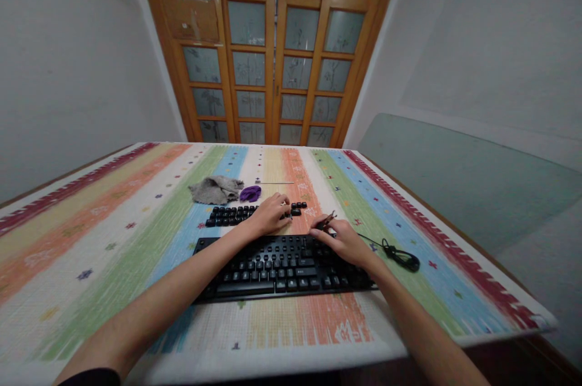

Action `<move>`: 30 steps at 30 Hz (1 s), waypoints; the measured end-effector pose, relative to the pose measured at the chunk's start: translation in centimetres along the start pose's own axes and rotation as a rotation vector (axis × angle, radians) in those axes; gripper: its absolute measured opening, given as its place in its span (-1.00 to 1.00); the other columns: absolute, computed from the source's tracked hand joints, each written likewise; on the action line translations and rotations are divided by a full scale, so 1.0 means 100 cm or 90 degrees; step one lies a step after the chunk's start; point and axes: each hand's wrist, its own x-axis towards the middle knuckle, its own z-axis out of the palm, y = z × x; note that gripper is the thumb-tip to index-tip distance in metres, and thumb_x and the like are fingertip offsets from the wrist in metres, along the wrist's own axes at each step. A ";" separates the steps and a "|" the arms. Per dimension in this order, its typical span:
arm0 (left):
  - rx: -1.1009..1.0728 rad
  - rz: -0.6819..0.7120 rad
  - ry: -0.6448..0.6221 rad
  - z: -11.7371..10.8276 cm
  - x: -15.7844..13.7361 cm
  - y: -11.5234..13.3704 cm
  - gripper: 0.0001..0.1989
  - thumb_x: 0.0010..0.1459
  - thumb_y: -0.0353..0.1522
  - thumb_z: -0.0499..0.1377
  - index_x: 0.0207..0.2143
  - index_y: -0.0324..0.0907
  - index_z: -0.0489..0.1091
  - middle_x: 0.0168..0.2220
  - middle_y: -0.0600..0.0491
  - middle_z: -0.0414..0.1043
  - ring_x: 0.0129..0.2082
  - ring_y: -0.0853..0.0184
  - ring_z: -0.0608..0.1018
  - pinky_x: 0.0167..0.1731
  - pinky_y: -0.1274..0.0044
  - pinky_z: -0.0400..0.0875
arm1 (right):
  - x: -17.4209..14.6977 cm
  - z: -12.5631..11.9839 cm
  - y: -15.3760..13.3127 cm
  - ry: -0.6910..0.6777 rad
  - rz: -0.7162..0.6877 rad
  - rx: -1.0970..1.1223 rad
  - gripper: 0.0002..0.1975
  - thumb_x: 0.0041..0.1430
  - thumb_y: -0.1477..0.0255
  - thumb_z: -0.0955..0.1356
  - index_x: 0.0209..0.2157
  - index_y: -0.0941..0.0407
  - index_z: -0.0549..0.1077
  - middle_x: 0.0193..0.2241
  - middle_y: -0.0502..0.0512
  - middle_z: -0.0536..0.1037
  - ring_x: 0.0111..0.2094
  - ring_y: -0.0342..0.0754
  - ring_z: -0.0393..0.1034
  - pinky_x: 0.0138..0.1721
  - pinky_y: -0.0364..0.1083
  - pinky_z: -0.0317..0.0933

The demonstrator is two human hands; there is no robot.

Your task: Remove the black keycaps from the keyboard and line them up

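Note:
A black keyboard (268, 271) lies in front of me, its upper rows stripped of keycaps and its lower rows still capped. Behind it, loose black keycaps (227, 214) stand in rows on the cloth. My left hand (271, 214) reaches over the keyboard to the right part of these rows, fingertips curled down on a keycap (296, 212) group; the exact grip is partly hidden. Above the keyboard's upper right, my right hand (342, 240) is closed around a small dark keycap puller (325, 222) whose thin prongs point up and away.
A grey cloth (216, 189) and a purple cloth (250, 193) lie behind the keycaps, near a thin brush (273, 182). The coiled keyboard cable (402, 259) rests at the right. A striped tablecloth (150, 240) covers the table; wooden doors (275, 65) stand beyond.

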 end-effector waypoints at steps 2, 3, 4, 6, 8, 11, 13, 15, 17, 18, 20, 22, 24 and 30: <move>0.003 -0.001 -0.012 0.002 0.000 -0.002 -0.96 0.12 -0.41 0.23 -0.39 -0.20 0.46 -0.20 -0.03 0.40 -0.17 0.23 0.41 -0.15 0.41 0.35 | -0.001 0.000 0.001 0.000 0.005 0.001 -0.71 0.30 0.21 0.28 -0.26 0.14 0.48 -0.30 0.12 0.57 -0.30 -0.01 0.45 -0.22 -0.07 0.28; 0.004 -0.002 -0.019 0.003 0.000 -0.002 -0.96 0.12 -0.41 0.23 -0.39 -0.20 0.46 -0.19 -0.03 0.40 -0.17 0.23 0.42 -0.15 0.41 0.35 | -0.001 0.000 0.001 -0.002 0.007 0.001 -0.71 0.30 0.21 0.28 -0.26 0.14 0.48 -0.30 0.12 0.57 -0.30 -0.01 0.45 -0.23 -0.07 0.28; 0.005 -0.003 -0.024 0.004 0.000 -0.003 -0.96 0.12 -0.41 0.23 -0.39 -0.20 0.46 -0.19 -0.03 0.41 -0.16 0.23 0.42 -0.15 0.41 0.35 | -0.001 0.000 0.001 -0.005 0.008 0.002 -0.71 0.30 0.21 0.28 -0.26 0.14 0.47 -0.30 0.12 0.57 -0.29 -0.01 0.45 -0.23 -0.07 0.28; 0.008 -0.004 -0.031 0.004 -0.001 -0.003 -0.96 0.12 -0.41 0.24 -0.39 -0.20 0.47 -0.18 -0.04 0.41 -0.16 0.22 0.42 -0.14 0.41 0.35 | -0.001 0.000 0.001 -0.013 0.010 0.003 -0.71 0.30 0.20 0.28 -0.26 0.14 0.48 -0.30 0.12 0.57 -0.28 0.00 0.45 -0.23 -0.07 0.27; 0.010 -0.006 -0.034 0.004 -0.001 -0.003 -0.95 0.13 -0.40 0.25 -0.38 -0.20 0.47 -0.18 -0.04 0.41 -0.15 0.22 0.42 -0.14 0.41 0.35 | -0.001 0.000 0.001 -0.018 0.012 0.004 -0.70 0.30 0.20 0.28 -0.26 0.14 0.48 -0.31 0.13 0.57 -0.28 0.00 0.45 -0.23 -0.07 0.28; 0.009 -0.013 -0.038 0.002 -0.001 -0.002 -0.93 0.13 -0.38 0.26 -0.38 -0.21 0.47 -0.17 -0.04 0.41 -0.14 0.22 0.42 -0.13 0.41 0.35 | 0.000 0.000 0.001 -0.019 0.012 0.006 -0.70 0.30 0.20 0.28 -0.25 0.14 0.48 -0.31 0.13 0.57 -0.29 0.00 0.45 -0.23 -0.07 0.28; 0.005 -0.016 -0.042 0.001 -0.002 -0.002 -0.92 0.13 -0.37 0.27 -0.37 -0.21 0.47 -0.17 -0.04 0.41 -0.13 0.21 0.42 -0.12 0.41 0.36 | -0.001 0.000 0.001 -0.020 0.011 0.005 -0.71 0.30 0.21 0.28 -0.25 0.14 0.48 -0.31 0.13 0.57 -0.29 -0.01 0.45 -0.22 -0.08 0.29; 0.000 -0.016 -0.042 0.000 -0.003 -0.002 -0.92 0.13 -0.37 0.28 -0.35 -0.21 0.47 -0.17 -0.04 0.41 -0.13 0.21 0.42 -0.11 0.40 0.36 | -0.001 0.000 0.001 -0.021 0.009 0.002 -0.71 0.30 0.21 0.28 -0.25 0.15 0.48 -0.31 0.12 0.57 -0.29 -0.01 0.46 -0.22 -0.07 0.28; 0.000 -0.019 -0.035 -0.002 -0.004 -0.002 -0.93 0.13 -0.38 0.27 -0.34 -0.21 0.47 -0.17 -0.04 0.41 -0.13 0.20 0.42 -0.10 0.38 0.37 | -0.001 -0.001 0.001 -0.023 0.011 0.001 -0.71 0.30 0.21 0.28 -0.25 0.14 0.48 -0.31 0.13 0.57 -0.28 0.00 0.46 -0.22 -0.07 0.29; 0.002 -0.022 -0.031 -0.002 -0.005 -0.002 -0.93 0.12 -0.39 0.27 -0.34 -0.21 0.48 -0.17 -0.04 0.41 -0.13 0.20 0.41 -0.10 0.37 0.37 | -0.001 -0.001 0.001 -0.025 0.013 0.001 -0.71 0.30 0.20 0.28 -0.25 0.14 0.48 -0.30 0.13 0.58 -0.28 0.00 0.46 -0.22 -0.07 0.29; 0.008 -0.029 -0.030 -0.003 -0.006 -0.003 -0.94 0.11 -0.40 0.27 -0.36 -0.22 0.48 -0.18 -0.06 0.41 -0.14 0.19 0.41 -0.11 0.36 0.38 | -0.001 -0.001 0.001 -0.025 0.017 0.001 -0.70 0.30 0.20 0.28 -0.24 0.14 0.48 -0.30 0.13 0.58 -0.28 0.01 0.47 -0.22 -0.06 0.30; 0.009 -0.033 -0.037 -0.003 -0.008 -0.004 -0.96 0.09 -0.42 0.27 -0.39 -0.23 0.47 -0.18 -0.06 0.41 -0.15 0.19 0.41 -0.12 0.37 0.38 | -0.001 -0.002 0.002 -0.022 0.015 0.000 -0.71 0.30 0.20 0.29 -0.25 0.13 0.48 -0.30 0.13 0.58 -0.27 0.01 0.47 -0.21 -0.06 0.30; 0.006 -0.031 -0.042 -0.003 -0.009 -0.004 -0.99 0.08 -0.46 0.26 -0.40 -0.23 0.48 -0.18 -0.06 0.41 -0.16 0.20 0.41 -0.12 0.38 0.38 | -0.001 -0.003 0.003 -0.019 0.011 0.000 -0.71 0.30 0.20 0.29 -0.25 0.13 0.48 -0.30 0.13 0.58 -0.27 0.01 0.47 -0.19 -0.05 0.31; -0.013 -0.016 -0.047 -0.003 -0.009 -0.004 -0.94 0.07 -0.51 0.23 -0.37 -0.23 0.49 -0.18 -0.05 0.41 -0.15 0.21 0.41 -0.11 0.39 0.37 | -0.003 -0.007 0.002 -0.029 0.020 -0.011 -0.70 0.30 0.20 0.29 -0.26 0.14 0.49 -0.32 0.14 0.59 -0.27 0.03 0.48 -0.17 -0.03 0.30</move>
